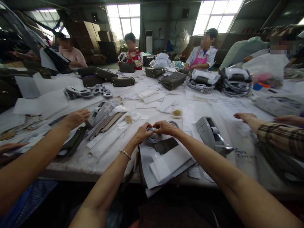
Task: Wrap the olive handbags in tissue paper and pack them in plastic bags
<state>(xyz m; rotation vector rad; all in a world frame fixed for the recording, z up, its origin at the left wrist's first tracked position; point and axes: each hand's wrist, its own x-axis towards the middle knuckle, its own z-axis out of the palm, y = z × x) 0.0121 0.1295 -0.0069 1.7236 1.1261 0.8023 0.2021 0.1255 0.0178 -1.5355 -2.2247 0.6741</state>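
Your forearms reach in from below, and both hands meet at a grey coil point(154, 138). Your left hand point(142, 132) and right hand point(166, 127) have their fingers curled in, pinching its top edge. The coil sits on white sheets point(163, 163) near the worktop's point(239, 136) front edge. Dark scribbles point(244, 153) by the tape dispenser point(212, 133) aren't readable tbh. Co-workers sit around the worktop, with big windows point(123, 19) behind them.

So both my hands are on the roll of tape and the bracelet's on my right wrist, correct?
Not quite: the head view shows the bracelet on your left wrist. Your left hand and right hand are both on the roll of tape.
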